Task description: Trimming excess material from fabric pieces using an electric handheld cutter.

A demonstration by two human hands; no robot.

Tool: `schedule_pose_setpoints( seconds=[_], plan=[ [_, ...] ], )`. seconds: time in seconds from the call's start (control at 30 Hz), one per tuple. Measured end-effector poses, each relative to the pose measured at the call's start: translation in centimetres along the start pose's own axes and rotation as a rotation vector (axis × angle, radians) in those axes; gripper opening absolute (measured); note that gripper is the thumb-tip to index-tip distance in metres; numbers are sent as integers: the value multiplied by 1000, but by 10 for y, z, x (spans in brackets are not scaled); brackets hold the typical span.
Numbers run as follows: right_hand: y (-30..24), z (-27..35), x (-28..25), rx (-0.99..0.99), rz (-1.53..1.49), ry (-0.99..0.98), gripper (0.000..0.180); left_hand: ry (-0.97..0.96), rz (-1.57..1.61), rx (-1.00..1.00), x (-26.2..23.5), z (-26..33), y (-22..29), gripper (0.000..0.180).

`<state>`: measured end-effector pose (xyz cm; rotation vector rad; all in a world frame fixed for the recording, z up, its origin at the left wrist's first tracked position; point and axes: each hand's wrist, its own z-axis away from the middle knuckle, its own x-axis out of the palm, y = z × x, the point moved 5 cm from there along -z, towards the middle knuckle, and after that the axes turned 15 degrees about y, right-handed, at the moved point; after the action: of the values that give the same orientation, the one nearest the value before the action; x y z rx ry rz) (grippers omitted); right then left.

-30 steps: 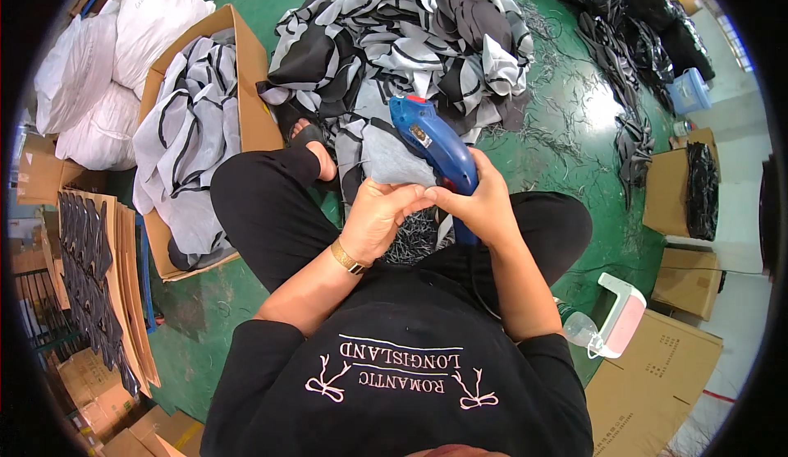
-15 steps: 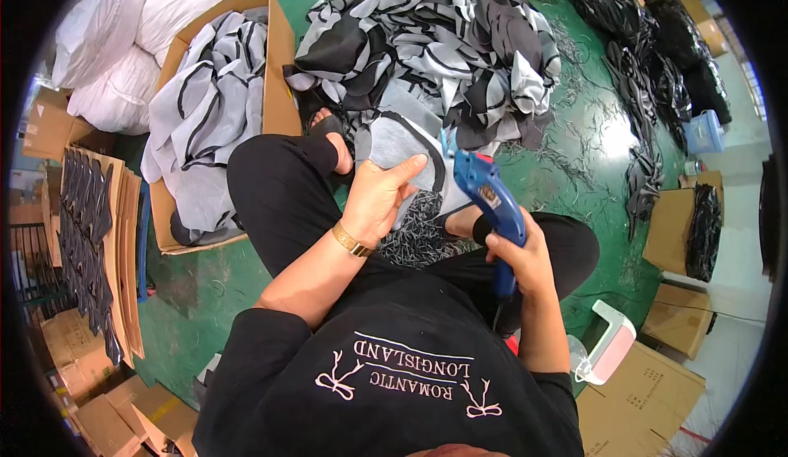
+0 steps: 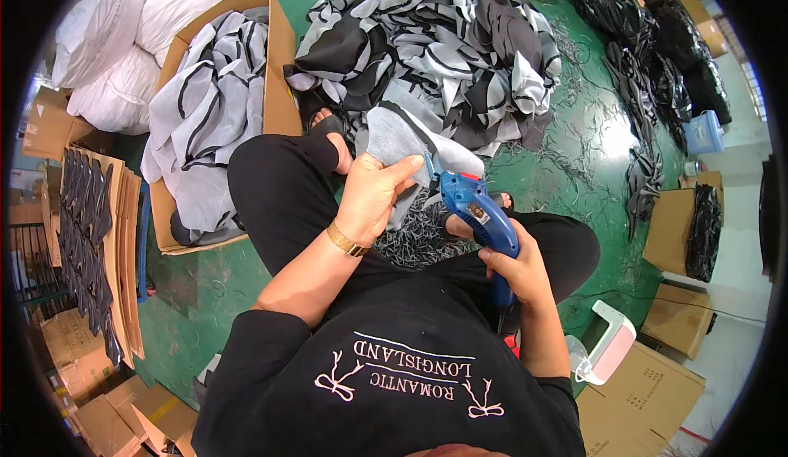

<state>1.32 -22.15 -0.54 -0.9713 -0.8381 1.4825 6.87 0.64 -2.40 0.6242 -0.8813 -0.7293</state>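
My left hand [image 3: 373, 190] pinches the edge of a light grey fabric piece [image 3: 398, 134] with a black strip along it. In my right hand [image 3: 523, 264] is a blue electric fabric cutter [image 3: 483, 206], gripped round its handle. The cutter's head touches the cloth right beside my left thumb and fingertips. Part of the fabric hangs below my left hand, and another part folds away to the right behind the cutter. Thin dark and grey trimmings [image 3: 419, 231] lie heaped on the floor between my legs.
A big pile of grey and black fabric pieces [image 3: 427, 30] lies ahead. To the left stands a cardboard box [image 3: 281, 87] full of similar pieces, with white sacks [image 3: 111, 26] behind. Black plastic bags [image 3: 607, 13] and cartons [image 3: 677, 317] line the right. Trimmings litter the green floor [image 3: 587, 186].
The cutter has moved left and slightly down, up against my left fingertips. The fabric's right part now folds over behind the cutter's head. My left hand has barely shifted.
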Motion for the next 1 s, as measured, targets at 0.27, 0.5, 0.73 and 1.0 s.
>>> schedule_pose_setpoints(
  seconds=[0.27, 0.5, 0.73, 1.0],
  plan=[
    [-1, -2, -1, 45, -66, -31, 41, -76, -74, 162, 4, 7, 14, 23],
    [-8, -3, -6, 24, -3, -38, 44, -95, -140, 203, 3, 6, 19, 24],
    [-9, -4, -7, 18, -11, -40, 47, -131, -142, 229, 6, 10, 19, 25],
    [-19, -1, -10, -6, 15, -32, 49, -148, -300, 204, 2, 11, 18, 27]
  ],
)
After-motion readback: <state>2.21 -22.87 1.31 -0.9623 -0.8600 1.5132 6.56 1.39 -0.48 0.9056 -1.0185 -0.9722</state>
